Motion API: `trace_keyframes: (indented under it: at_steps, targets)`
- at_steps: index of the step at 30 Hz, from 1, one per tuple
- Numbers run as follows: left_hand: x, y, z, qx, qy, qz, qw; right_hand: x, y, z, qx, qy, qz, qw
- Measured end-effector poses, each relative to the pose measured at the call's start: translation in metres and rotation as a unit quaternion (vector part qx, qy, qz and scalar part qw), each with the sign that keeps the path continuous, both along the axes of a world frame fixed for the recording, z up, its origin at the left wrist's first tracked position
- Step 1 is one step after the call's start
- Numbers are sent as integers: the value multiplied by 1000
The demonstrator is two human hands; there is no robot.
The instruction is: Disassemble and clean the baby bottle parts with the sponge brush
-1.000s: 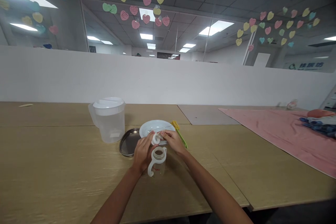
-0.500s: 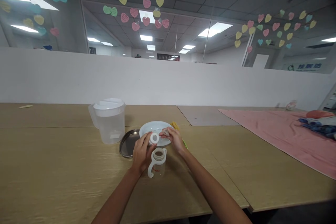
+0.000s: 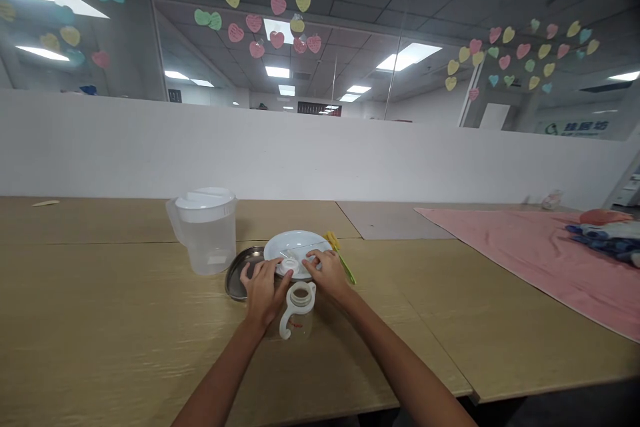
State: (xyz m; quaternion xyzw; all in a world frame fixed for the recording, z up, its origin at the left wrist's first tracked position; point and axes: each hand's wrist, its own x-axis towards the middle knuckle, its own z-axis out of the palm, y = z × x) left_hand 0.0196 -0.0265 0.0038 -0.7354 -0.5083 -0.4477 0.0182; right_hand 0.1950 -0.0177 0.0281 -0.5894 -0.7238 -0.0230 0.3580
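My left hand (image 3: 262, 288) holds a white screw ring (image 3: 289, 265) between thumb and forefinger, low over the white oval plate (image 3: 295, 240). Some clear, see-through material shows at the ring; its shape is hard to make out. My right hand (image 3: 327, 272) is at the plate's right side with thumb and fingers bent together; whatever is between them is hidden. Between my wrists, nearer to me, stands a clear bottle (image 3: 300, 320) without a lid, a white handled collar (image 3: 300, 307) around its neck and red print on its side.
A round metal tray (image 3: 235, 283) lies left of the plate, partly under it. Behind it stands a clear pitcher (image 3: 210, 240) with a white lid. A yellow-headed brush (image 3: 345, 263) with a green handle lies at right. Pink cloth (image 3: 500, 240) covers the table's far right.
My left hand has lowered and tipped the white ring toward the plate, its hole no longer facing me. My right hand has come down slightly, and the clear piece it held no longer shows in its fingers.
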Motion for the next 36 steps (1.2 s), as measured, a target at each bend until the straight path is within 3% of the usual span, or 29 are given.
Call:
trace_keyframes:
  at_steps: [6, 12, 24, 29, 33, 36]
  targets:
    - [2, 1, 0, -40, -38, 83, 995, -2, -5, 2, -23, -78, 8, 997]
    - [2, 2, 1, -80, -73, 108, 988, -2, -2, -2, -12, -74, 18, 997]
    - [1, 4, -5, -1, -14, 116, 993, -2, -4, -1, -6, -85, 15, 996]
    - [-6, 6, 1, 27, -1, 129, 991, -1, -1, -3, 2, -84, 17, 996]
    - [-25, 13, 10, 54, -93, 214, 971, 0, -1, -4, 2, -75, 19, 997]
    - [-45, 23, 7, 58, -196, 277, 939, 0, 0, -5, 11, -59, 15, 998]
